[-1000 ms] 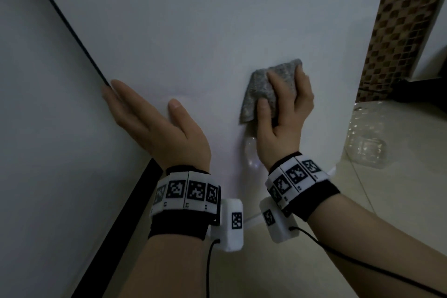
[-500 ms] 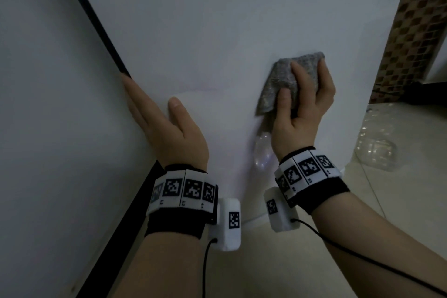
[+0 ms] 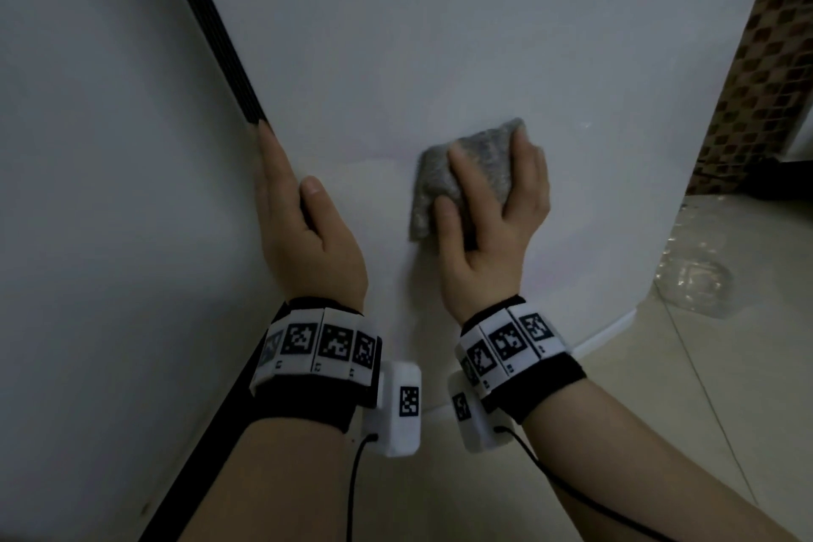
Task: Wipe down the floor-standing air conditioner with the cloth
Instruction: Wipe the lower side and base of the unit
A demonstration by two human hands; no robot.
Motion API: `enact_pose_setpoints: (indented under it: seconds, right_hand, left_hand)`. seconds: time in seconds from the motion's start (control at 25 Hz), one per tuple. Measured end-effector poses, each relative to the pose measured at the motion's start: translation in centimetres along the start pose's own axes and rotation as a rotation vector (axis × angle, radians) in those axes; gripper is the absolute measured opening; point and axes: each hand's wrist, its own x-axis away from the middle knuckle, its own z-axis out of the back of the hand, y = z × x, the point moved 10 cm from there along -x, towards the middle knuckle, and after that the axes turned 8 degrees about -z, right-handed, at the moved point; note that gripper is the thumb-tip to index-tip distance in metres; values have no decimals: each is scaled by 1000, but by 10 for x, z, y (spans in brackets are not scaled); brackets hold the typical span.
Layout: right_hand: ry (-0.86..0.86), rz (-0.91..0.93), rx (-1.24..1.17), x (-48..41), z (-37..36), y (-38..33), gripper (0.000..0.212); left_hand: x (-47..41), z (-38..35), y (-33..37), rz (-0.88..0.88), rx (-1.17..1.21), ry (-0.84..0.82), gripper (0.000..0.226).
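Observation:
The white floor-standing air conditioner (image 3: 462, 35) fills most of the view, its rounded body reaching down to the floor. A folded grey cloth (image 3: 479, 163) lies flat against its lower front, pressed there by my right hand (image 3: 492, 224) with fingers spread over it. My left hand (image 3: 303, 233) rests flat and empty on the unit's left edge, fingers pointing up along the black seam (image 3: 211, 18). Both wrists wear bands with black-and-white markers.
A white wall (image 3: 97, 211) stands close on the left with a dark baseboard (image 3: 211, 431). Beige floor tiles (image 3: 660, 387) lie to the right, with a clear crumpled plastic piece (image 3: 695, 277) on them. A brown mosaic-tiled wall (image 3: 765, 70) rises at far right.
My right hand has slid the cloth lower on the panel and a little toward the left hand. The left hand stays on the edge. The view has moved closer.

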Motion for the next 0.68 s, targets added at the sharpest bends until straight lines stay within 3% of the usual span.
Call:
enact_pose_setpoints:
  seconds: [0.08,0.2,0.4,0.6,0.68]
  right_hand:
    - [2,25,-1,-2,2,1,36]
    - [88,-101,-13,-11,12,14,37]
    - [-3,17,9,15,-11,-11,34]
    - [84,-141,-35,8,-4,0,36]
    - [27,-83,-7,21,-18,-15,34]
  left_hand:
    - [0,1,-4,8,26,-16,48]
    - [-2,3,-11,43,65,-44,47]
    - [-3,6,-14,57,94,-61,45]
    - [-5,7,-14,35,125,-108,43]
    - [-4,8,-16,30,119,-125,42]
